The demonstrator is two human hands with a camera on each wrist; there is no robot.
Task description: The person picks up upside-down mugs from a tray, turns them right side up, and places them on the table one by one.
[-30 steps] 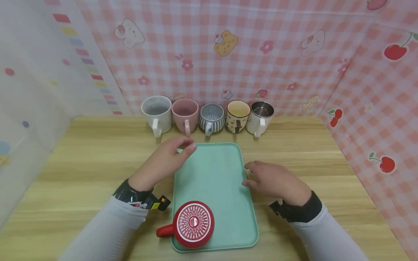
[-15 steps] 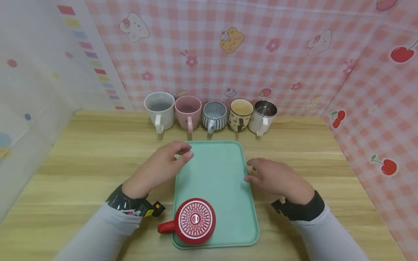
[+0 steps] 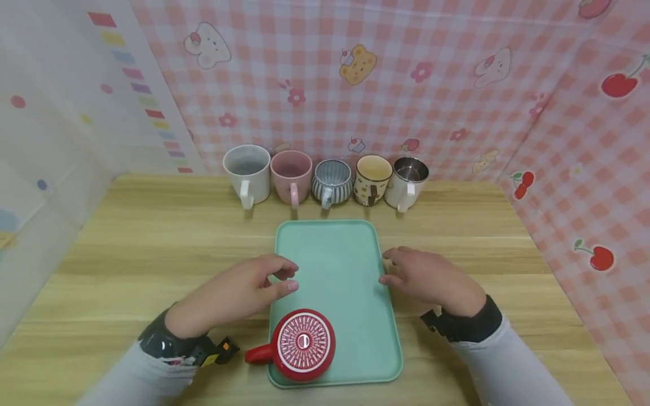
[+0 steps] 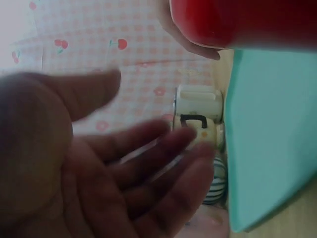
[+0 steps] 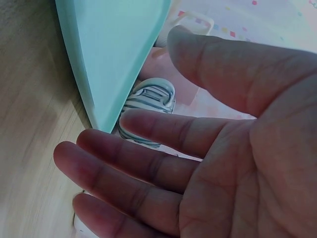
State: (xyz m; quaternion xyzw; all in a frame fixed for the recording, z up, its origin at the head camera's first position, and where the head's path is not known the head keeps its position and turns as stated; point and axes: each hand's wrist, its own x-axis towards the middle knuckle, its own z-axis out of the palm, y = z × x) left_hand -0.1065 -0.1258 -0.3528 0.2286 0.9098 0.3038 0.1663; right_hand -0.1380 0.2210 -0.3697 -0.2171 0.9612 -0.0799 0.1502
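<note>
A red mug [image 3: 303,345] stands upside down on the near left corner of a mint-green tray [image 3: 340,282], its patterned base facing up and its handle pointing left past the rim. Above the tray's left edge, just beyond the mug, is my left hand [image 3: 238,290], fingers loosely bent and holding nothing. My right hand [image 3: 431,276] hovers at the tray's right edge with relaxed fingers. Both palms show bare in the wrist views: the left palm [image 4: 94,183] and the right palm [image 5: 237,183]. Whether the right fingertips touch the rim I cannot tell.
Along the back wall stand several upright mugs: white [image 3: 249,175], pink [image 3: 291,177], blue-striped [image 3: 332,183], cream patterned [image 3: 372,180], and white with a steel inside [image 3: 406,183]. Their handles face me. Wooden tabletop [image 3: 152,242] surrounds the tray; patterned cloth [image 3: 315,73] covers the walls.
My left hand has drawn back towards me and slightly left, from the tray's far left corner to near the red mug. The right hand and the mugs stay put; the view shifted slightly.
</note>
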